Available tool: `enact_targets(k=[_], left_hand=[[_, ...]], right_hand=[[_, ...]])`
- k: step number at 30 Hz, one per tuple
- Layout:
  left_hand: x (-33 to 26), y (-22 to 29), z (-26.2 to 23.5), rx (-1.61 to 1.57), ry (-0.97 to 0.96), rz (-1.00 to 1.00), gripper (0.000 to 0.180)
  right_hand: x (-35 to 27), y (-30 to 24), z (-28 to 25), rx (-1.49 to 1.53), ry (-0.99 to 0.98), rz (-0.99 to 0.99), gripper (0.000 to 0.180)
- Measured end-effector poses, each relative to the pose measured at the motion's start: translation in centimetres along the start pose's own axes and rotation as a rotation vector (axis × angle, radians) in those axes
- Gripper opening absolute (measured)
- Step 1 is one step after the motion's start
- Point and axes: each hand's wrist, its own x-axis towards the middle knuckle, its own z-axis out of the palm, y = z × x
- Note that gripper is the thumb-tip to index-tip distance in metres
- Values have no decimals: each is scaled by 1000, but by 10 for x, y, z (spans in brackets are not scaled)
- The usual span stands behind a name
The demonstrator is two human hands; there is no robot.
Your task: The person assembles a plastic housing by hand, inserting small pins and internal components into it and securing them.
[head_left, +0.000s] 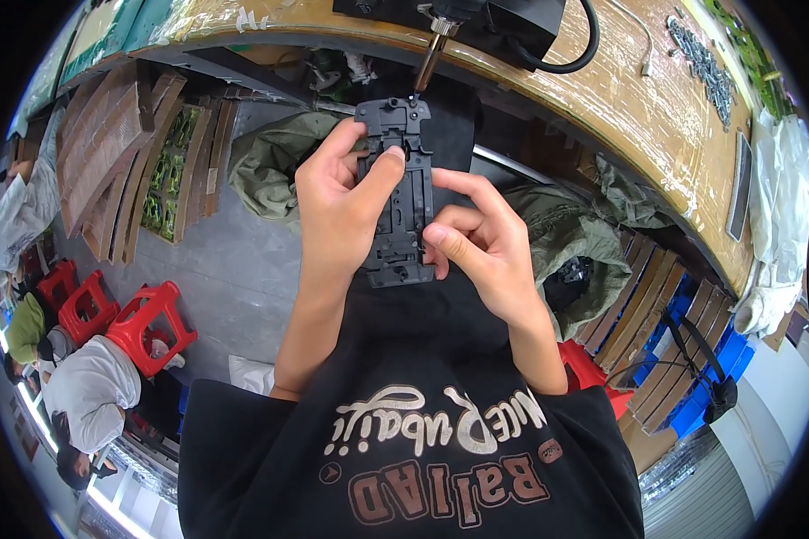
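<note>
A long black plastic chassis part (403, 211) is held upright in front of my chest, its ribbed, slotted face toward me. Gripping its left edge is my left hand (343, 193), thumb laid across the upper face and fingers behind. My right hand (485, 234) pinches the lower right edge between thumb and curled fingers, the index finger stretched against the side. Just above the part's top right corner comes down the tip of a power screwdriver (433, 58); whether it touches a screw there cannot be made out.
A worn wooden bench (620, 99) curves across the top, bearing a pile of small dark screws (701, 67). Green cloth sacks (283, 162) hang on both sides below. Stacked brown trays (108, 153) stand left, near red stools (153, 325) and a seated person (94, 386).
</note>
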Motion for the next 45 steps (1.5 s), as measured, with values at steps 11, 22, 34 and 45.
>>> enact_targets(k=[11,22,34,45], left_hand=[[5,-10,-5,1,6,-13,10],[6,-1,-1,3,-4,-5,10],[7,-26,1,-57,25,97,13],[-9,-41,-6,-33,-197,44,34]], right_hand=[[8,5,-3,-1,5,6,38],[6,-3,0,12,15,-14,38],[9,8,-12,-67,23,-39,39],[-14,24,-22,85,-49,48,37]])
